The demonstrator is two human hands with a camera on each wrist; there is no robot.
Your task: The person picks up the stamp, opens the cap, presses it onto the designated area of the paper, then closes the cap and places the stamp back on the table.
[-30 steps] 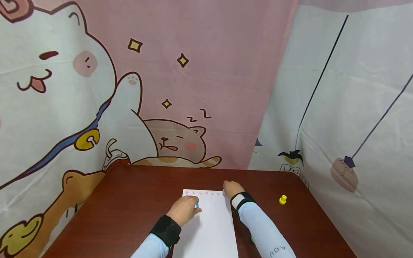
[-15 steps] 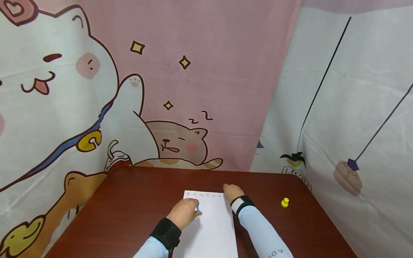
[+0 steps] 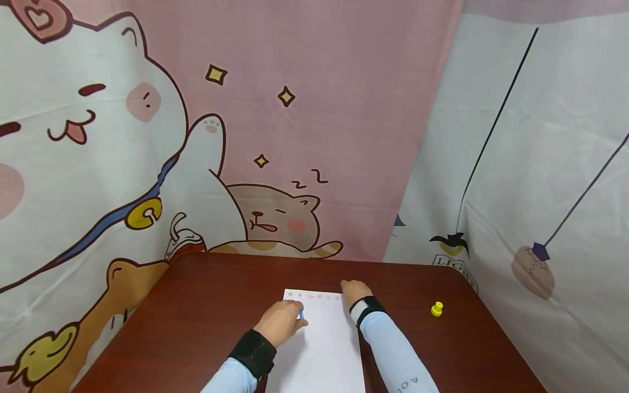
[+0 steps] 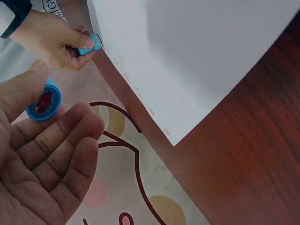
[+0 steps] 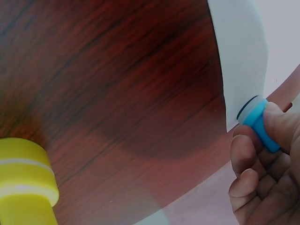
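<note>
A white sheet of paper (image 3: pixel 321 349) lies on the table, with a row of small reddish prints (image 3: pixel 310 296) along its far edge. My right hand (image 3: pixel 355 293) is at the sheet's far right corner. It pinches a small blue stamp (image 5: pixel 260 123) between thumb and fingers, the stamp's face right at the paper. Over the left part of the sheet, my left hand (image 3: pixel 279 322) holds a small round blue cap (image 4: pixel 45 101) between thumb and forefinger. The cap's hollow side shows dark red inside in the left wrist view; its other fingers are loosely bent.
A yellow stamp (image 3: pixel 437 310) stands on the brown table (image 3: pixel 196 322) to the right of the right forearm; it looms large in the right wrist view. Behind the table's far edge hangs a cartoon-printed curtain (image 3: pixel 354 136).
The head view has shifted slightly, moving the scene a little right and down. Both hands keep their places on the sheet, still holding the stamp and the cap.
</note>
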